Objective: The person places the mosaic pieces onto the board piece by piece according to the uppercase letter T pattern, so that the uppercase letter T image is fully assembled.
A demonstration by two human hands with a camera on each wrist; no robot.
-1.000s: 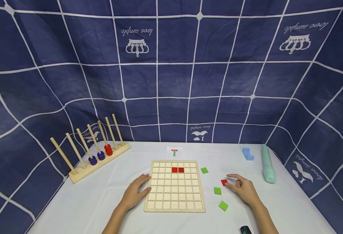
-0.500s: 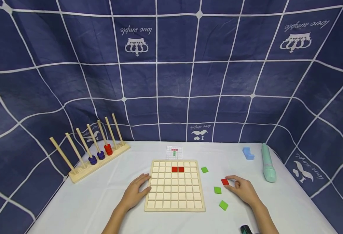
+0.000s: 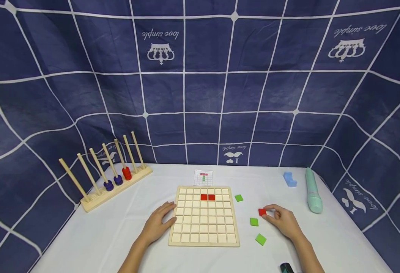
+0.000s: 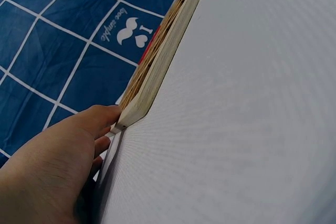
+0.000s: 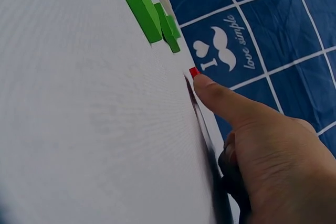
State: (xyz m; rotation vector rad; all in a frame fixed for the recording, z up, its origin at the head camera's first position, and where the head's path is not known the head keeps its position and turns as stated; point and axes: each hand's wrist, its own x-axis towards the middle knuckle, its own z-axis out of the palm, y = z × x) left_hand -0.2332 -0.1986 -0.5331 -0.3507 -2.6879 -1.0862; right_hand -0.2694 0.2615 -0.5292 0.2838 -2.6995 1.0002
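A wooden grid board (image 3: 204, 218) lies flat on the white table, with two red square tiles (image 3: 208, 197) side by side in its second row from the far side. My left hand (image 3: 156, 224) rests at the board's left edge, its fingertips and thumb touching the frame; the left wrist view has the thumb at the board's corner (image 4: 134, 116). To the right of the board, my right hand (image 3: 283, 221) pinches a red tile (image 3: 262, 212) between thumb and index finger. In the right wrist view the thumb covers most of that tile (image 5: 193, 71).
Green tiles lie right of the board: one upper (image 3: 239, 198), one middle (image 3: 254, 222), one lower (image 3: 260, 239). A pattern card (image 3: 203, 178) sits beyond it. At left stands a peg rack (image 3: 118, 189) with rings; at right, a blue piece (image 3: 289, 179) and a mint microphone (image 3: 312, 191).
My right index finger and thumb have closed from a spread pose onto the red tile, which has barely shifted. The left hand stays at the board's edge.
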